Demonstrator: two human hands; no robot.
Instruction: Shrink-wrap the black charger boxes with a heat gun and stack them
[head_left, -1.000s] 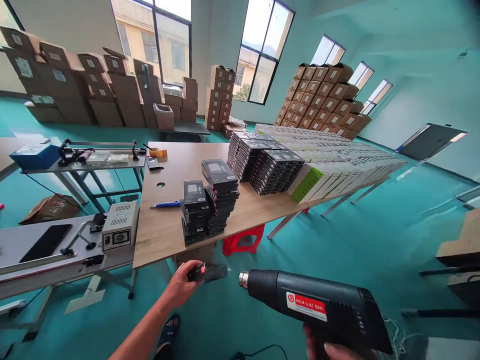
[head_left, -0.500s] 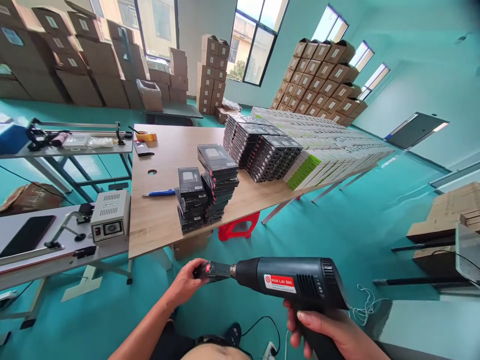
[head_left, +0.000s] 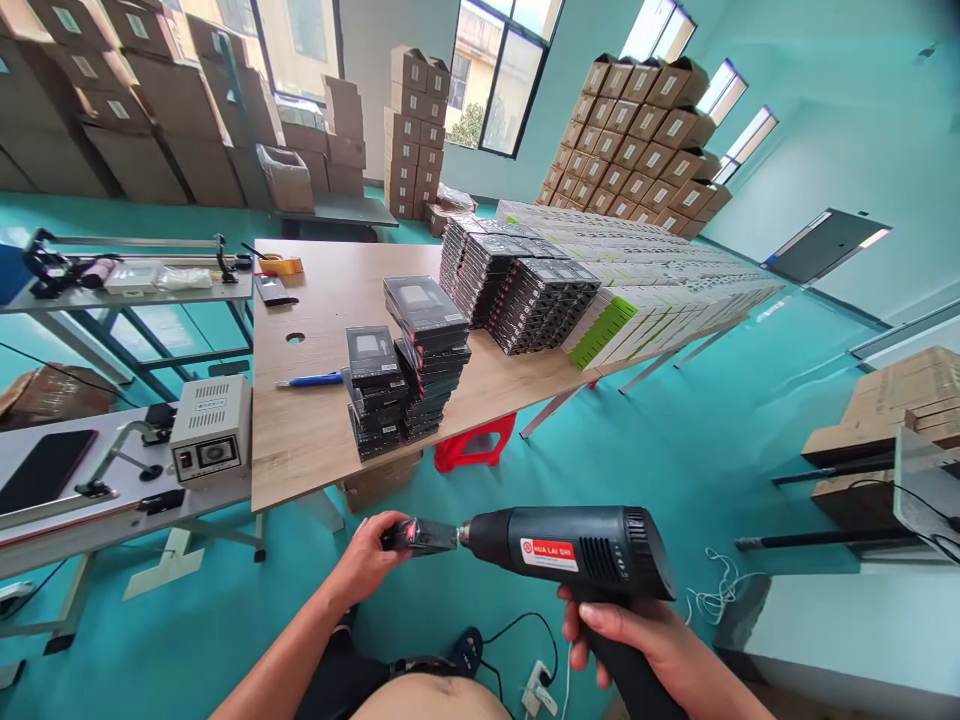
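My right hand (head_left: 626,630) is wrapped round the grip of a dark heat gun (head_left: 574,545) with a red and white label. Its nozzle points left, right at the end of a small black box (head_left: 429,536); whether they touch I cannot tell. Closed on the other end of that box is my left hand (head_left: 373,553), in front of the table edge. The box has a red mark near my fingers and a shiny surface. Beyond it, two uneven stacks of similar black boxes (head_left: 427,310) stand on the wooden table (head_left: 300,440).
A blue pen-like tool (head_left: 311,380) and a yellow tape roll (head_left: 281,265) lie on the table. Farther back are packed rows of black boxes (head_left: 544,300) and white-green boxes (head_left: 607,325). A red stool (head_left: 476,445) sits underneath. A power strip (head_left: 538,688) and cables lie on the floor.
The heat gun has shifted slightly left and up in view, and the black box looks turned a little in my left hand. Both hands keep their hold; the whole view has shifted slightly.
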